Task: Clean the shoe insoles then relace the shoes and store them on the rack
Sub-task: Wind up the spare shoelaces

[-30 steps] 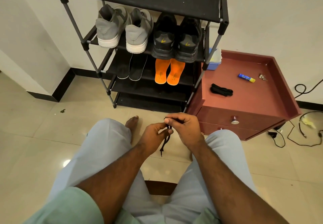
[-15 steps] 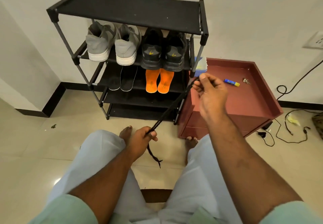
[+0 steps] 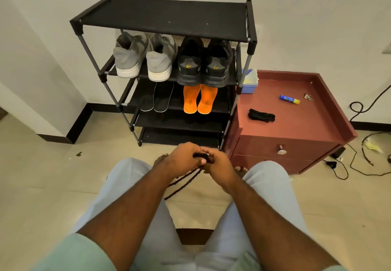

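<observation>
Both hands meet just above the knees, the left hand [image 3: 183, 159] and right hand [image 3: 218, 166] pinching a black shoelace [image 3: 202, 156] between them, its slack hanging below. The black shoes [image 3: 204, 63] sit on the shoe rack [image 3: 165, 19] ahead of the hands. That loose tail could tangle or slip free if either pinch eases.

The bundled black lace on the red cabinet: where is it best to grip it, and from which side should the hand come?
Grip the lace bundle across its middle, coming from above. It lies flat and elongated on the cabinet top with open surface around it, so a pinch across the narrow width would likely gather all loops together. The raised rim at the back and right makes a side approach awkward.
</observation>
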The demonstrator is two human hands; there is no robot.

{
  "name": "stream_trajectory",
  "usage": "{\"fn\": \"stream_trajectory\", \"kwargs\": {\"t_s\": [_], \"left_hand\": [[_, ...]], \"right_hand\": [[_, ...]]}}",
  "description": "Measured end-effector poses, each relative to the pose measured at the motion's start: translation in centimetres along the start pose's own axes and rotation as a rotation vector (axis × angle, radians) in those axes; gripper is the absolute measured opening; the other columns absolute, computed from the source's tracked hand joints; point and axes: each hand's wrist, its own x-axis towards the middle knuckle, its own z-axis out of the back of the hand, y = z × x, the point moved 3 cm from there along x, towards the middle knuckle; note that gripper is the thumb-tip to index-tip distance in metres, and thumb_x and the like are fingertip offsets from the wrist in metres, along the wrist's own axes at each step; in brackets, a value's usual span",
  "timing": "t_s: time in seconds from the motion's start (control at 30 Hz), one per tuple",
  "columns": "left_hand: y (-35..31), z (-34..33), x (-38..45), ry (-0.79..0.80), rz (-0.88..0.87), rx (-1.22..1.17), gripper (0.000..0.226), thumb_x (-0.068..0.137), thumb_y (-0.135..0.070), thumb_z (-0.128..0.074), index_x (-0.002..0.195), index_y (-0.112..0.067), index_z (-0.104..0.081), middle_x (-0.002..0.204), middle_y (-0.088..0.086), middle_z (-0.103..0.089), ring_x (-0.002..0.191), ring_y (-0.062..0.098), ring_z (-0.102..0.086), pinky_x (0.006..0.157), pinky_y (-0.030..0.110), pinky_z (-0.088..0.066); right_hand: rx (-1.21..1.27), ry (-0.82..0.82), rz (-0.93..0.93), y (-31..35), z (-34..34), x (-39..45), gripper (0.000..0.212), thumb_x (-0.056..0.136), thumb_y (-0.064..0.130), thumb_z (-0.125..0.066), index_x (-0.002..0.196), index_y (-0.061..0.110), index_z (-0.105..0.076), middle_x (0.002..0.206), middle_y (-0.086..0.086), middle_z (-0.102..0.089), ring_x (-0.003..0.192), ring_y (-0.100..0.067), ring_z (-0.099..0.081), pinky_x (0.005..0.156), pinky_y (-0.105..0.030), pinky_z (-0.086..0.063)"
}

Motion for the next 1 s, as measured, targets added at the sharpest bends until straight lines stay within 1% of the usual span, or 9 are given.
{"fn": "stream_trajectory", "kwargs": {"t_s": [0.07,0.23,0.33,0.4,0.5,0.6,0.8,0.9,1.0], "left_hand": [[0.1,0.5,-0.2,-0.040,0.018,-0.021,0.008,0.090,-0.021,-0.069,0.086,-0.028,-0.067,0.080,-0.005,-0.065,0.076,0.008,-0.061,0.068,0.023,-0.049],[-0.2,1.9,-0.5,-0.165,-0.006,-0.154,0.012,0.083,-0.016,-0.077,0.086,-0.025,-0.070,0.075,-0.003,-0.068,0.073,0.007,-0.064,0.070,0.022,-0.052],[-1.3,2.1,-0.5,-0.169,-0.052,-0.186,0.013,0.082,-0.015,-0.078,0.086,-0.025,-0.072,0.078,0.002,-0.071,0.074,0.010,-0.067,0.077,0.027,-0.057],[-2.1,2.1,-0.4,-0.186,-0.073,-0.230,0.018,0.081,-0.013,-0.079,0.095,-0.022,-0.072,0.078,-0.001,-0.070,0.076,0.010,-0.068,0.080,0.028,-0.057],[-3.5,2.2,-0.3,-0.170,-0.123,-0.317,0.036,0.080,-0.008,-0.078,0.113,-0.018,-0.069,0.082,-0.002,-0.065,0.079,0.011,-0.067,0.080,0.029,-0.058],[-5.4,2.5,-0.3,-0.101,-0.189,-0.334,0.048,0.083,0.000,-0.074,0.126,-0.016,-0.062,0.081,-0.004,-0.063,0.071,-0.002,-0.064,0.071,0.017,-0.054],[-6.7,3.4,-0.1,-0.099,-0.205,-0.309,0.043,0.086,0.003,-0.069,0.125,-0.014,-0.063,0.080,-0.004,-0.066,0.073,0.001,-0.067,0.074,0.017,-0.054],[-6.1,4.4,0.0,-0.230,-0.223,-0.448,0.037,0.086,0.005,-0.068,0.118,-0.013,-0.066,0.077,-0.003,-0.063,0.070,0.010,-0.066,0.078,0.024,-0.057],[-4.7,6.2,0.0,-0.465,-0.169,-0.621,0.033,0.088,0.005,-0.066,0.116,-0.014,-0.065,0.077,-0.004,-0.067,0.075,0.014,-0.070,0.079,0.026,-0.058]], "right_hand": [[-0.137,-0.006,0.021,-0.5,0.6,-0.2,0.009,0.087,0.010,-0.067,0.092,0.009,-0.074,0.085,-0.006,-0.072,0.075,-0.008,-0.064,0.069,-0.021,-0.049],[-0.139,-0.102,-0.021,-1.4,2.4,-0.2,0.011,0.087,0.011,-0.067,0.078,0.010,-0.072,0.065,0.006,-0.065,0.060,-0.001,-0.056,0.062,-0.016,-0.045],[-0.145,-0.093,0.007,-1.6,2.9,0.2,0.008,0.088,0.012,-0.067,0.082,0.013,-0.071,0.072,-0.008,-0.064,0.066,-0.011,-0.054,0.066,-0.028,-0.046],[-0.091,-0.061,-0.009,-1.8,2.8,0.3,0.006,0.087,0.012,-0.068,0.091,0.015,-0.071,0.085,-0.008,-0.068,0.077,-0.013,-0.061,0.076,-0.032,-0.051],[0.037,0.104,-0.079,-1.6,1.5,0.1,0.035,0.081,0.013,-0.073,0.114,0.019,-0.063,0.113,-0.002,-0.066,0.106,-0.016,-0.061,0.095,-0.036,-0.049],[0.054,0.153,-0.067,-1.1,-0.4,-0.1,0.053,0.075,0.023,-0.079,0.123,0.020,-0.057,0.119,0.002,-0.064,0.112,-0.012,-0.058,0.094,-0.032,-0.049],[0.082,0.091,-0.025,-0.5,-1.8,-0.6,0.022,0.092,0.022,-0.063,0.109,0.009,-0.068,0.107,0.000,-0.070,0.093,0.000,-0.062,0.073,-0.005,-0.044],[0.114,0.062,-0.065,-0.6,-1.0,-0.7,0.021,0.097,0.023,-0.053,0.099,0.007,-0.066,0.093,-0.004,-0.071,0.087,-0.010,-0.066,0.073,-0.010,-0.046],[0.162,0.122,-0.070,-0.6,-0.2,-0.9,0.022,0.100,0.025,-0.048,0.082,0.012,-0.053,0.063,-0.002,-0.059,0.062,-0.018,-0.058,0.070,-0.029,-0.050]]}}
